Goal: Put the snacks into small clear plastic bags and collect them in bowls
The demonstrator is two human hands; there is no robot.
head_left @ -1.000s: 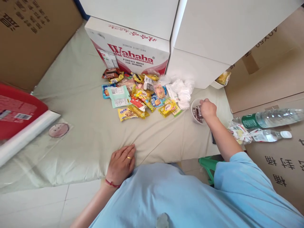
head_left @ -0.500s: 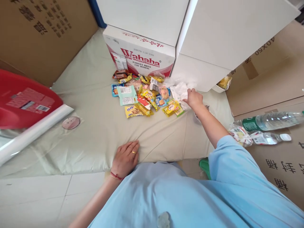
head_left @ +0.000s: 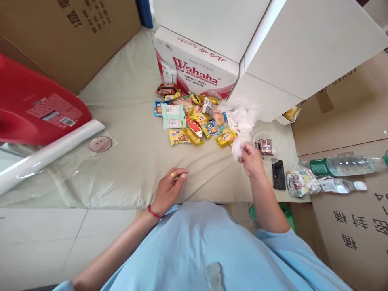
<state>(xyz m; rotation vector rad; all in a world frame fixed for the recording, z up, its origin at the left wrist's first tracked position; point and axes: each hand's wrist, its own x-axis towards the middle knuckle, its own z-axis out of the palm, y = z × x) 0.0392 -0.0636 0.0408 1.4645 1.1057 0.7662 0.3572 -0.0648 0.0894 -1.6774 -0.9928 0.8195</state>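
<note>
A thin white see-through plastic bag (head_left: 245,121) is pinched in my right hand (head_left: 252,161), and it trails up from the fingers toward the snack pile. My left hand (head_left: 170,188), with a ring and a red wrist cord, is over the front of the covered surface (head_left: 130,161). Its fingers are stretched out and it holds nothing. Ahead lies a heap of wrapped snacks: a pale green packet (head_left: 173,116), a yellow cookie packet (head_left: 179,137), a yellow packet (head_left: 226,138) and several others. Right of my right hand, a brown packet (head_left: 266,146) sits in a clear round container (head_left: 275,141).
A Wahaha carton (head_left: 197,74) stands behind the snacks, beside white boxes (head_left: 273,52). On the right are a black phone (head_left: 278,175), water bottles (head_left: 348,165) and cardboard (head_left: 342,109). A red jug (head_left: 42,105) and a white plastic roll (head_left: 51,155) lie left.
My right hand has drawn back toward me, pulling the plastic bag out from beside the snacks. The left hand has lifted and turned slightly right. The phone and round container now show more fully.
</note>
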